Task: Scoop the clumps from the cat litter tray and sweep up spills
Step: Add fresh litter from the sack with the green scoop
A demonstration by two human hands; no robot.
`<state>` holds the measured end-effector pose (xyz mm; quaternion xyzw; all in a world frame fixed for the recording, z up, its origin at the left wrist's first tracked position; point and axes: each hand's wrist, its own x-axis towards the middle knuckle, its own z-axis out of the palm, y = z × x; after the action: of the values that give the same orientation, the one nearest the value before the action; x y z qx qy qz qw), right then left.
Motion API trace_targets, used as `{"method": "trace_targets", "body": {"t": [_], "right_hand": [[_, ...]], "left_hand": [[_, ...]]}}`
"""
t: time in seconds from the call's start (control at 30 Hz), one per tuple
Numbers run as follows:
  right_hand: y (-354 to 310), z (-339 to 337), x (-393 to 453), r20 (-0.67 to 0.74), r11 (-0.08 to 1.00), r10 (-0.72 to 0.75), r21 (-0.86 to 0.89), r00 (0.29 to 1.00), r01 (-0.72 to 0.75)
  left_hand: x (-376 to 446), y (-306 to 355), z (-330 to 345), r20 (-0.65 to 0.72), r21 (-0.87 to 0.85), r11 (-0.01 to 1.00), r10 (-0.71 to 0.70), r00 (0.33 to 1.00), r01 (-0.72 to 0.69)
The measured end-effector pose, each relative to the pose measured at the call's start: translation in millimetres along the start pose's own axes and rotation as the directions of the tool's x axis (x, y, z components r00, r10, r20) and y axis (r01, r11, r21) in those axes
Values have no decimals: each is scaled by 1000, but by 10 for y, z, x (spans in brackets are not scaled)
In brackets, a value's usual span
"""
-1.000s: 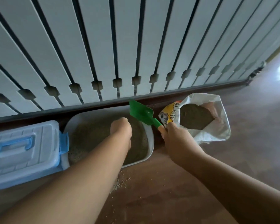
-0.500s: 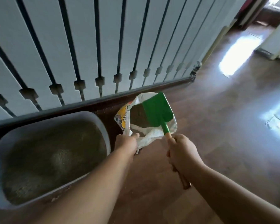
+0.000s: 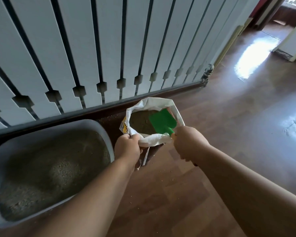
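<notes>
litter tray (image 3: 102,132) on floor by railing, left of bag | left hand (image 3: 128,147) pinching bag (image 3: 154,141) rim open | right hand (image 3: 188,144) gripping green scoop (image 3: 162,121) inside bag mouth | scooping probably mid-way | spilled grains (image 3: 162,171) unswept

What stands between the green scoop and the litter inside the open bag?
Nothing visible. The left hand holds the bag rim open, and the green scoop, held by the right hand, is already in the mouth over the litter.
</notes>
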<state>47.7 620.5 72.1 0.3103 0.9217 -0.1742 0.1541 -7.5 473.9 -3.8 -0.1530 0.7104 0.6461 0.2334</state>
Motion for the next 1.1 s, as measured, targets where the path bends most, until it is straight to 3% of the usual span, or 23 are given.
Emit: {"method": "trace_targets", "body": {"t": [0.07,0.13,0.4,0.53,0.67,0.77,0.9,0.97,1.1], "right_hand": [[-138,-25,27,-32,959,-66,-277,997,55],[-254,5,110,-5,908,-105,-407,994,94],[-496,139,624,226,855,-146,-461,963,238],[-319,462,786,146,927,-193,-297,970,229],[-114,587,799,200,994,-91,71,976,78],[-84,602,681,236,962,-64,273,970,-3],[-5,563,518,342,822,147,480,928,-308],[99,563,489,331,806,153,503,931,-312],[291,486,320,205,794,40,588,978,-156]], "left_hand": [[-4,19,-40,24,42,999,12,1000,-13],[-17,45,-97,68,69,998,-13,998,8],[32,78,-337,230,157,988,-49,972,12],[72,59,-341,171,293,956,-24,985,-28],[58,33,-336,47,392,919,31,998,-48],[70,71,-272,-48,463,882,122,991,-86],[-4,118,-110,-63,462,851,312,948,-250],[-22,94,-49,-40,479,820,376,926,-312],[-41,49,53,7,467,815,386,922,-345]]}}
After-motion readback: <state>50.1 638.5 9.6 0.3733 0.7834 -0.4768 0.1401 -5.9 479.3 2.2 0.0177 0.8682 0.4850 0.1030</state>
